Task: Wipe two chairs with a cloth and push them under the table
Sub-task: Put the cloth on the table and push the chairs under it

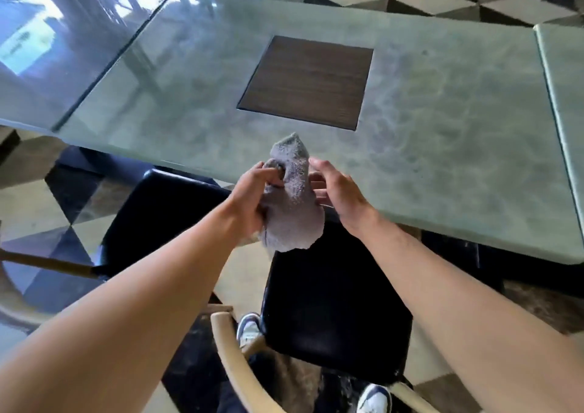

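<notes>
A grey terry cloth hangs bunched above the table's near edge. My left hand grips it, fingers curled into its folds. My right hand is beside the cloth with fingers loosely spread, touching its right side. Below them stand two chairs with black seats: one directly under my hands, pulled out from the table, and one to the left, its seat partly under the table edge. A curved pale wooden backrest of the nearer chair shows at the bottom.
The glass-topped table with a dark wooden square inset fills the upper view. The floor has a dark and light cube pattern. My white and navy shoes stand between the chairs. Another chair's wooden arm enters from the left.
</notes>
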